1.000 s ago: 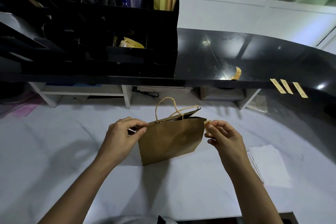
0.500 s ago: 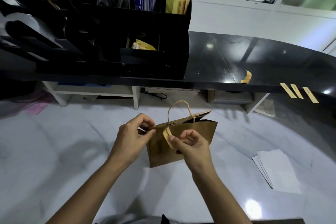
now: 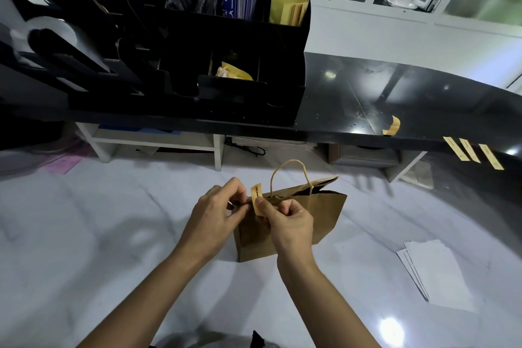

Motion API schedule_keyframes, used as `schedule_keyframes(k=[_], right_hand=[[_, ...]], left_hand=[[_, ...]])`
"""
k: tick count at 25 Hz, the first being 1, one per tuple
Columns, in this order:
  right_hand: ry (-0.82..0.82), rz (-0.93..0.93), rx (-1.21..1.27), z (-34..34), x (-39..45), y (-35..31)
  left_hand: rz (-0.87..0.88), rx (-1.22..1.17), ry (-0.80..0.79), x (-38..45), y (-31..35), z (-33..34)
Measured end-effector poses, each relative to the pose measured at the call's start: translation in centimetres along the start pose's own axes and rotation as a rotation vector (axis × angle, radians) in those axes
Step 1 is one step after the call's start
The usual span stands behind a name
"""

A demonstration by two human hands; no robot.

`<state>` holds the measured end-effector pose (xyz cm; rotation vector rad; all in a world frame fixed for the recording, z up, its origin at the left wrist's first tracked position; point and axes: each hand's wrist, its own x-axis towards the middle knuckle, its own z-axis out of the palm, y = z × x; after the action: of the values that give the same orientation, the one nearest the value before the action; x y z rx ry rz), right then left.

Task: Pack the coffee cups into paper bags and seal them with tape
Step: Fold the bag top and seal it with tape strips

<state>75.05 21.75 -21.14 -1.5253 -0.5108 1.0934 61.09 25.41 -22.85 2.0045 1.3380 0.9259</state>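
1. Right hand (image 3: 288,224) – fingers pinched on a tape strip (image 3: 257,198), w/ printed text, at the paper bag's (image 3: 319,223) top left corner.
2. Left hand (image 3: 216,216) – fingers closed, pinching that same corner edge.
3. Bag stands upright on the white bench (image 3: 113,234), mouth partly open, handle (image 3: 288,175) up.
4. More tape strips (image 3: 473,152) stuck to the black counter edge (image 3: 367,135), upper right.
5. White papers (image 3: 435,274) on the bench, right of the bag.

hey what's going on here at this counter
A person is sealing a brown paper bag standing on the white counter. The left hand pinches the bag's top corner, and the right hand holds a tape strip at that edge. Three spare strips hang from the black shelf.
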Motion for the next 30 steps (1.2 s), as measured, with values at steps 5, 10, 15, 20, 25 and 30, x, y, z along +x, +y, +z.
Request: schedule_keyframes(k=[5,10,15,20,25,30], right_hand=[[-0.025,0.002,0.000,0.2,0.1,0.1],[-0.036,-0.025,0.000,0.2,0.2,0.0],[-0.047,-0.062,-0.055,0.0,0.2,0.1],[-0.069,-0.094,-0.076,-0.3,0.4,0.5],[-0.096,-0.131,-0.084,-0.5,0.5,0.9],[-0.096,-0.147,-0.130,-0.8,0.6,1.4]], left_hand=[[0.065,0.044,-0.047,-0.1,-0.1,0.0],[0.071,0.099,-0.070,0.0,-0.1,-0.1],[0.051,0.122,-0.121,0.3,-0.1,0.2],[0.035,0.149,-0.131,0.4,0.2,0.2],[0.062,0.169,-0.127,0.4,0.3,-0.2],[0.055,0.183,-0.140,0.3,0.7,-0.4]])
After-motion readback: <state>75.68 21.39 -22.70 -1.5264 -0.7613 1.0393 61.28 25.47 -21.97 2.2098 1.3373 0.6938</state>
